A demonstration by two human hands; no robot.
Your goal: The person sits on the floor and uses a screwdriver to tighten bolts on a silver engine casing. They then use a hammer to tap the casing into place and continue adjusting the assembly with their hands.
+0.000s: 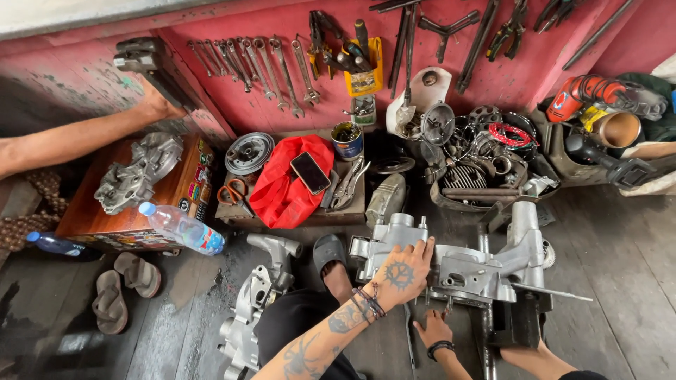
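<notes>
Two hands steady a bare engine casing on the wooden floor

The left hand lies flat and spread on the silver engine casing, pressing it still rather than closing a grip; the right hand sits just below it, fingers at its underside, whether its grip is closed I cannot tell. Beyond lie a red cloth with a phone, and wrenches hung within reach; another person's hand touches the wall.

Right hand fingertips hidden under engine casing; co-worker's arm cut off by left edge.
</notes>
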